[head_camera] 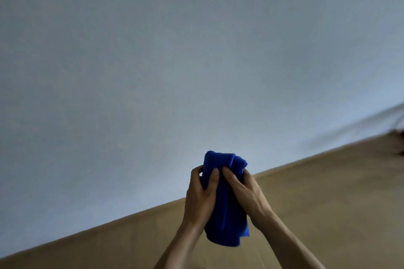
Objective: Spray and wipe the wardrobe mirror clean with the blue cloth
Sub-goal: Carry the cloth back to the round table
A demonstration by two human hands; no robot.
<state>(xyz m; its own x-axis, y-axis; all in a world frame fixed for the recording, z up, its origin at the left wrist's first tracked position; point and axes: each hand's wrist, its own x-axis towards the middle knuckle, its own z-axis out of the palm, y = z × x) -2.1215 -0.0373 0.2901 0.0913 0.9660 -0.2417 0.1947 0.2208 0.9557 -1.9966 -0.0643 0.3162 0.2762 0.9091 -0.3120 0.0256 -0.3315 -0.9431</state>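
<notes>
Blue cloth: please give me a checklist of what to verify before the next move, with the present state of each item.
1. Grip of left hand on cloth: ok, fingers curled round it.
2. Grip of right hand on cloth: ok, fingers pinch its upper part.
3. Cloth flat for wiping: not ok, it is bunched.
4. Sight of mirror: not ok, only wall and floor show.
5. Reach to spray bottle: cannot tell, none in view.
</notes>
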